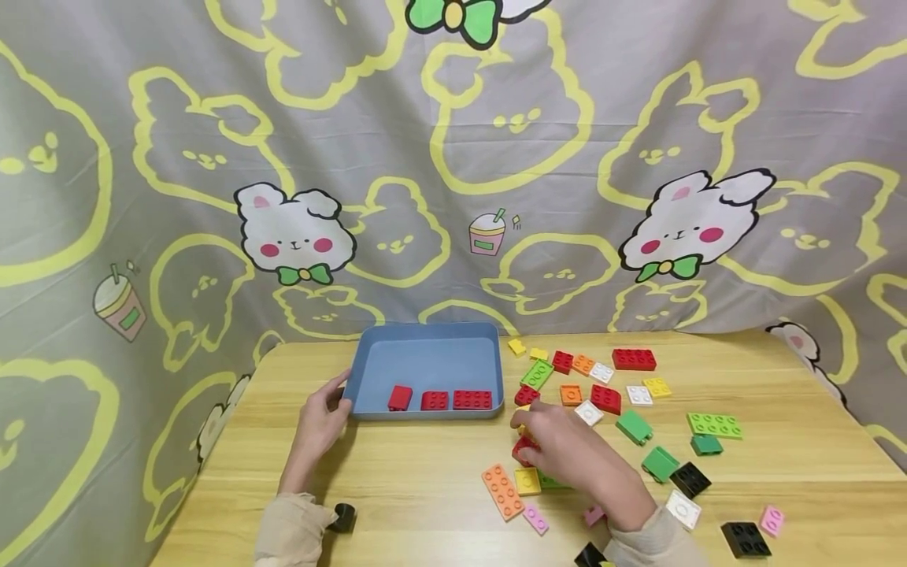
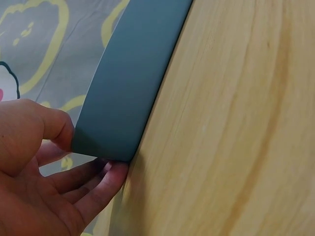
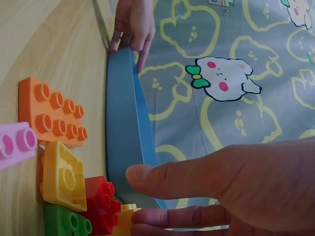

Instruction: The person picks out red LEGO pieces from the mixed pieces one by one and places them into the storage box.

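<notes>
In the head view a blue tray lies on the table with red bricks along its front side. My left hand grips the tray's left front corner, thumb and fingers around the wall in the left wrist view. My right hand hovers over the loose bricks right of the tray, thumb and fingers apart with nothing visible between them. Closest to it are a red brick and a yellow brick. Its fingertips are partly cut off in the right wrist view.
An orange brick, a yellow brick and a pink brick lie left of my right hand. Several green, white, red and black bricks spread rightward. A black piece sits by my left sleeve. A patterned curtain hangs behind the table.
</notes>
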Tool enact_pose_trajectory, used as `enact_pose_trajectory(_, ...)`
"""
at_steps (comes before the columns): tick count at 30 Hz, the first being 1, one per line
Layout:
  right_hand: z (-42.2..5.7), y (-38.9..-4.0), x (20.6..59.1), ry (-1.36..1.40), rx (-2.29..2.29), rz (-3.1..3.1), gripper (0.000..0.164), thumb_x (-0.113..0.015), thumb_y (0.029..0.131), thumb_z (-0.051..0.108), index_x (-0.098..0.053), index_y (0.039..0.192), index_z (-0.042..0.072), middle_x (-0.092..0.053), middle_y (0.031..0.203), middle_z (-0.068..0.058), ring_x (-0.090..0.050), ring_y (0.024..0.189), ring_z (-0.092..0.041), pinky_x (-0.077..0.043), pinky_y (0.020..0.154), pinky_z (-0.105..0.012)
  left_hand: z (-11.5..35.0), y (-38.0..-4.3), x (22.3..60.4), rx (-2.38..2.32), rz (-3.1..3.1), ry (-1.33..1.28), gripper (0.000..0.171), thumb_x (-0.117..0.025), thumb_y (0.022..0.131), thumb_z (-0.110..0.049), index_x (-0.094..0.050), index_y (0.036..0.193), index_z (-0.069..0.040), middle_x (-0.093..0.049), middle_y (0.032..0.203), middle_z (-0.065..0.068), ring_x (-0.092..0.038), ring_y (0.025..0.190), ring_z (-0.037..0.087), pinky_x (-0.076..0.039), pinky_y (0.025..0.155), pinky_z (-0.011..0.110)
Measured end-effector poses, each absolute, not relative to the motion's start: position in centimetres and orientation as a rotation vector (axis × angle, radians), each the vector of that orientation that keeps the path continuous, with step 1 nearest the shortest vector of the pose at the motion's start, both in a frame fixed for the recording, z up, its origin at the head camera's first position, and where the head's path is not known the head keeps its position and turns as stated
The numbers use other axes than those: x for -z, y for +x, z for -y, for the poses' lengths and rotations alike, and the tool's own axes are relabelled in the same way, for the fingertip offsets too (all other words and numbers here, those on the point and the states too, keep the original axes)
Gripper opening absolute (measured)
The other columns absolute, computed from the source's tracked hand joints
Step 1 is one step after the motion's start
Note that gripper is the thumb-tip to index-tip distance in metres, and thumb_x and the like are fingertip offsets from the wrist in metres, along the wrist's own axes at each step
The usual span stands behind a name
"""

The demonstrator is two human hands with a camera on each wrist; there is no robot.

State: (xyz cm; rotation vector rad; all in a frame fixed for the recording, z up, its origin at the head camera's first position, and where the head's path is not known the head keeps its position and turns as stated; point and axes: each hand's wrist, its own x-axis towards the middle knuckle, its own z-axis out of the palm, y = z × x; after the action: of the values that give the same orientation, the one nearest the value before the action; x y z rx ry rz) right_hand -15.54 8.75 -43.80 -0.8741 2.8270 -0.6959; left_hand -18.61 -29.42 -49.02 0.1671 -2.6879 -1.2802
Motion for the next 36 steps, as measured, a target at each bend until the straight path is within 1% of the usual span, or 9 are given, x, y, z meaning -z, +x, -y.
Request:
enact_pose_trajectory(4,-8.4,-15.4,44.0,-0.870,0.638,-2.846,0.023,-0.082,0.085,0.012,-0.075,0.105,0.004,-0.067,0.090,-0.003,-0.054,0.074,-0.012,-0.049,0.064,-0.030,29.6,-18.4,49.0,1.292,2.693,0.182,0.054,-0.050,0.096,0.001,-0.052,0.150,-0.004,-0.066,0.127,0.029,-0.065,0.114,0.037,-0.048,0.088,0.035)
enact_pose_trajectory(9,-8.0,-15.3,44.6,-0.876,0.579,-2.882,0.017,-0.082,0.085,0.011,-0.074,0.099,0.005,-0.066,0.085,-0.002,-0.056,0.073,-0.014,-0.050,0.065,-0.032,29.7,-18.2,49.0,1.282,2.704,0.200,0.055,-0.050,0.097,0.000,-0.051,0.151,-0.005,-0.066,0.128,0.028,-0.065,0.114,0.036,-0.047,0.086,0.035)
enact_pose_trajectory(13,-7.6,-15.3,45.2,-0.874,0.610,-2.858,0.011,-0.081,0.085,0.008,-0.072,0.091,0.006,-0.061,0.077,0.000,-0.052,0.068,-0.014,-0.047,0.062,-0.030,29.7,-18.1,49.0,1.285,2.710,0.209,0.055,-0.050,0.097,-0.001,-0.050,0.152,-0.006,-0.065,0.129,0.028,-0.064,0.115,0.036,-0.047,0.086,0.036)
enact_pose_trajectory(16,-7.5,-15.3,45.5,-0.861,0.636,-2.843,0.011,-0.081,0.084,0.004,-0.070,0.085,0.007,-0.057,0.073,0.001,-0.051,0.066,-0.013,-0.047,0.060,-0.028,29.6,-18.2,49.0,1.287,2.715,0.209,0.055,-0.050,0.098,0.000,-0.050,0.152,-0.006,-0.064,0.131,0.029,-0.064,0.116,0.036,-0.048,0.088,0.037)
enact_pose_trajectory(20,-7.4,-15.2,45.7,-0.851,0.649,-2.844,0.013,-0.082,0.082,0.002,-0.069,0.083,0.007,-0.057,0.073,0.001,-0.051,0.066,-0.012,-0.048,0.061,-0.028,29.5,-18.3,49.0,1.287,2.719,0.213,0.055,-0.050,0.097,0.000,-0.050,0.153,-0.007,-0.064,0.131,0.028,-0.064,0.116,0.036,-0.048,0.089,0.037)
enact_pose_trajectory(24,-7.4,-15.2,45.9,-0.851,0.661,-2.841,0.012,-0.080,0.084,0.001,-0.069,0.084,0.006,-0.056,0.073,0.001,-0.051,0.066,-0.012,-0.048,0.060,-0.027,29.5,-18.4,49.0,1.287,2.718,0.210,0.056,-0.050,0.097,0.000,-0.050,0.153,-0.007,-0.065,0.130,0.028,-0.064,0.115,0.035,-0.047,0.088,0.035)
enact_pose_trajectory(28,-7.2,-15.3,46.1,-0.848,0.666,-2.830,0.010,-0.079,0.085,0.001,-0.070,0.085,0.006,-0.056,0.073,0.001,-0.051,0.066,-0.011,-0.047,0.059,-0.026,29.5,-18.4,49.0,1.286,2.715,0.194,0.056,-0.050,0.097,0.000,-0.050,0.152,-0.006,-0.065,0.128,0.028,-0.064,0.114,0.035,-0.047,0.084,0.032)
enact_pose_trajectory(32,-7.2,-15.3,46.1,-0.850,0.672,-2.819,0.011,-0.079,0.083,-0.002,-0.070,0.085,0.005,-0.057,0.074,0.000,-0.051,0.067,-0.012,-0.048,0.059,-0.026,29.4,-18.4,49.0,1.290,2.715,0.183,0.056,-0.050,0.097,0.000,-0.049,0.152,-0.006,-0.065,0.128,0.029,-0.064,0.114,0.036,-0.047,0.083,0.031)
enact_pose_trajectory(36,-7.3,-15.3,45.9,-0.870,0.698,-2.811,0.012,-0.079,0.082,-0.004,-0.070,0.086,0.003,-0.058,0.074,-0.001,-0.052,0.066,-0.012,-0.047,0.058,-0.025,29.4,-18.4,49.0,1.295,2.718,0.187,0.056,-0.050,0.097,0.000,-0.049,0.153,-0.006,-0.065,0.128,0.028,-0.064,0.115,0.037,-0.047,0.085,0.032)
